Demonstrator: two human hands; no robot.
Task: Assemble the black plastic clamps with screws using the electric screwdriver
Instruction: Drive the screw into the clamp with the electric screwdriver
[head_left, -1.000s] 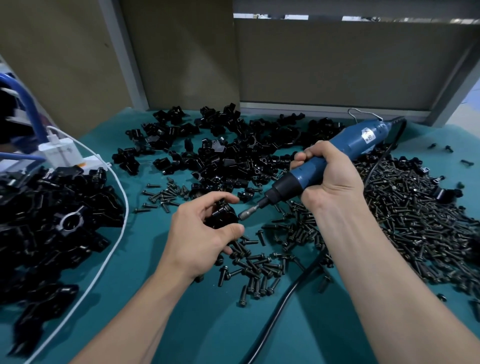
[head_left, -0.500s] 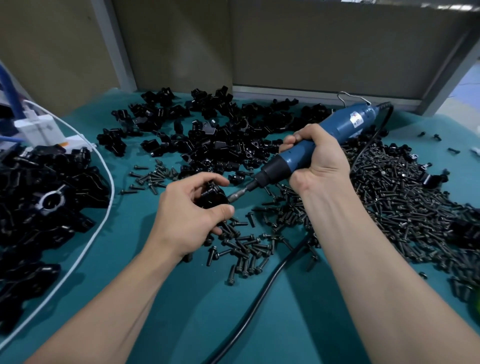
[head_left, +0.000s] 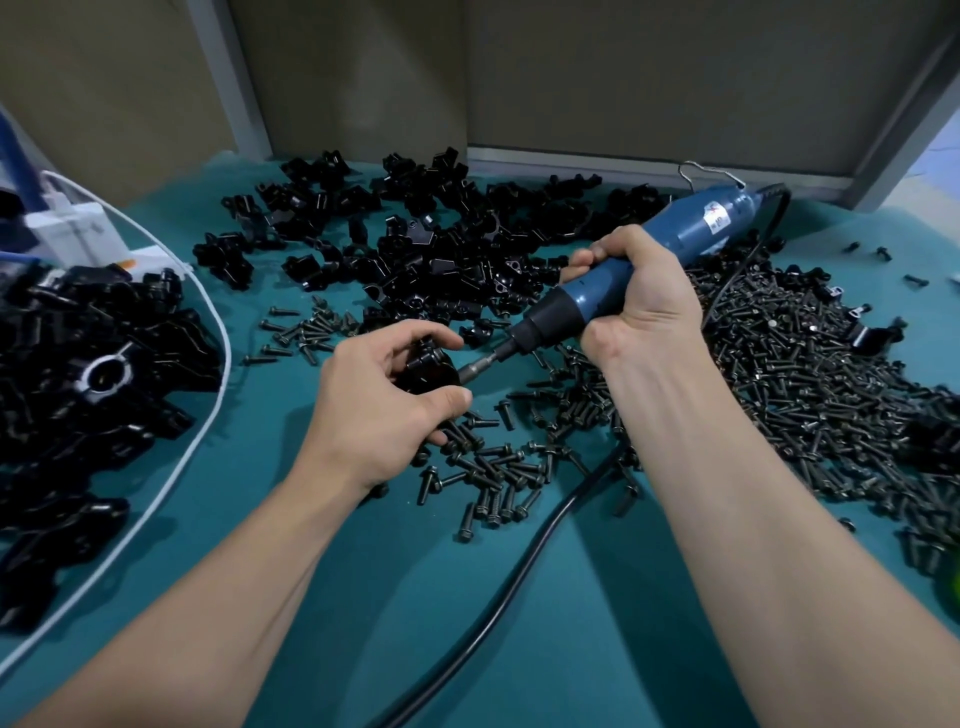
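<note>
On the teal table (head_left: 363, 597), the right hand (head_left: 639, 296) grips the electric screwdriver (head_left: 701, 228). Its bit (head_left: 480, 366) has come in to the clamp (head_left: 428, 366), which the left hand (head_left: 374, 410) holds at its 8 o'clock. Driving can likely begin.

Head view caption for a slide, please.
Left hand grips a black clamp; right hand holds the electric screwdriver, bit at the clamp.

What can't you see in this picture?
Head view:
Any screw at the bit of the screwdriver: hidden by the clamp and left hand.
Most of the clamp: covered by that hand.
The screwdriver's label: too blurred.
The pile of black parts: cut by the left edge.
</note>
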